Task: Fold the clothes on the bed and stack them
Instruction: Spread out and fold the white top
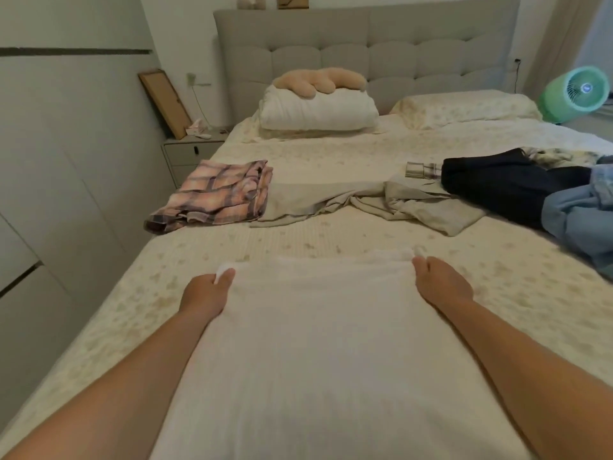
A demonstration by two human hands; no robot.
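Observation:
A white garment [318, 327] lies stretched flat on the bed [497, 270] in front of me. My left hand [207, 293] pinches its far left corner. My right hand [442, 283] pinches its far right corner. Further up the bed, at the left, rests a folded pink plaid garment [215, 197]. A crumpled beige garment [365, 200] is spread across the middle. At the right lie a black garment [497, 184] and blue denim [580, 210], unfolded.
A folded white duvet [318, 111] with a tan plush cushion [318, 79] sits by the grey headboard [365, 38], beside a pillow [464, 106]. A nightstand [192, 151] and wardrobe doors [66, 161] flank the left. A green fan [577, 94] stands at the right.

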